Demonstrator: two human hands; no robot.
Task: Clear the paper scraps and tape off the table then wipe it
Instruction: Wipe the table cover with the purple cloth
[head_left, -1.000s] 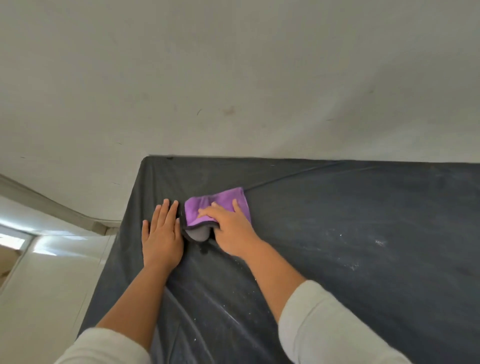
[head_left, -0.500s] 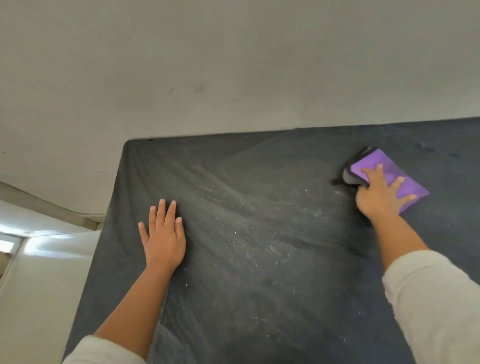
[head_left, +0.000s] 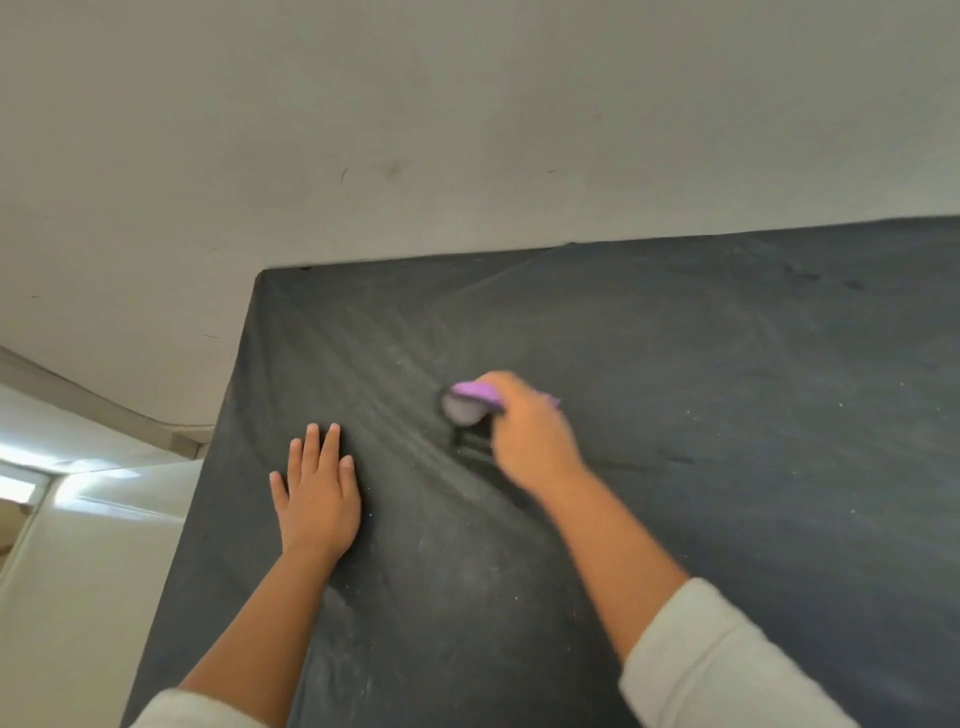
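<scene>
A dark cloth-covered table (head_left: 727, 415) fills the lower right of the view, dusted with pale streaks and tiny white specks. My right hand (head_left: 530, 431), blurred by motion, presses on a purple cloth (head_left: 470, 402) with a grey underside near the middle of the table. The cloth's left edge sticks out from under my fingers and looks bunched. My left hand (head_left: 317, 493) lies flat on the table, fingers straight, to the left of the cloth and apart from it. I see no paper scraps or tape.
The table's far edge meets a plain off-white wall (head_left: 467, 130). Its left edge (head_left: 208, 493) drops off beside pale floor or panels at the lower left. Wrinkles in the dark covering run diagonally between my hands.
My right hand has swept the purple cloth from the right side of the table back left toward the middle. My left hand has stayed flat in place.
</scene>
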